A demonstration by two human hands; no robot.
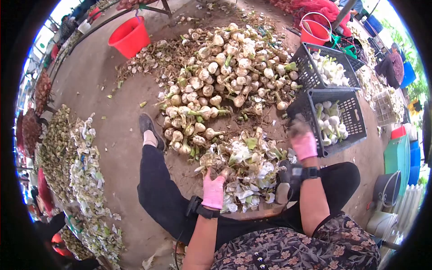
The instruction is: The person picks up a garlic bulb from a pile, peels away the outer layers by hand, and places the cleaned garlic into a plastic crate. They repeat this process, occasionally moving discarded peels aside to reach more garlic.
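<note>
Two pink-gloved hands work low over the peelings, each wrist banded in black. We see the left hand (213,191) at the near-left edge of the heap of papery skins (246,155), fingers partly curled among stalks and skins; we cannot tell whether it grips a bulb. We find the right hand (303,143) blurred beside the near corner of the nearer black crate (302,108); its opening and any hold we cannot make out. Untrimmed garlic bulbs (234,67) lie piled on the bare floor beyond the skins, stalks on many. Cleaner white bulbs (332,123) sit in the nearer crate, and we note more in the farther crate (308,69), set just behind it. One red bucket (129,39) stands left of the pile; another, the white-handled bucket (316,32), stands beyond the crates.
</note>
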